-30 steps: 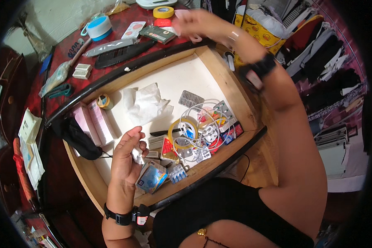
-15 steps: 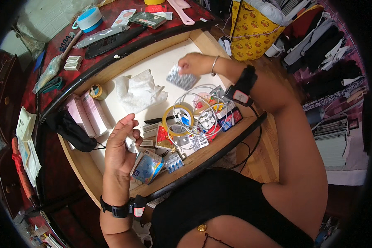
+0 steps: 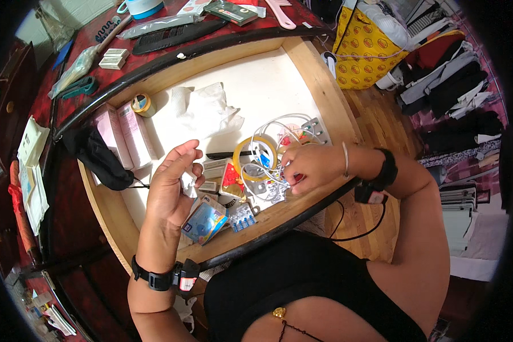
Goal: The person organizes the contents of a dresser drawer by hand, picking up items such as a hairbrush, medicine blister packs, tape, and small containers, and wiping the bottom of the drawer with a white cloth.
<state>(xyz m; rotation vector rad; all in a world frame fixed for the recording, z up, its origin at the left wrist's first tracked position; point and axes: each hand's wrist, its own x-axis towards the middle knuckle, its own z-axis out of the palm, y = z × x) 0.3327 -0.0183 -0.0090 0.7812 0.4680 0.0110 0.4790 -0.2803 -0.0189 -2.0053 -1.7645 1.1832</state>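
Observation:
My left hand [image 3: 174, 185] is raised over the left part of the open drawer [image 3: 319, 68], its curled fingers closed on a crumpled white tissue [image 3: 189, 183]. My right hand [image 3: 313, 166] reaches down into the pile at the drawer's near right, fingers bent together beside the white cable [image 3: 251, 187]. Whatever it grips is hidden beneath the fingers. Around it lie a roll of yellow tape [image 3: 272, 149], a silver blister pack [image 3: 313, 129] and a red packet [image 3: 232, 178]. Nearer me are a blue box [image 3: 205, 221] and a blister of blue capsules [image 3: 243, 219].
Crumpled white paper [image 3: 208, 111] lies mid-drawer. Pink boxes [image 3: 134, 134], a small yellow-lidded jar [image 3: 143, 105] and a black pouch [image 3: 97, 159] are at the left. A black comb [image 3: 176, 37] rests on the red tabletop behind. A yellow bag [image 3: 365, 51] stands right.
My right hand has moved from above the drawer's far side, where it held a silver blister pack, toward me into the pile. That pack is no longer clearly visible. My left hand still holds the tissue.

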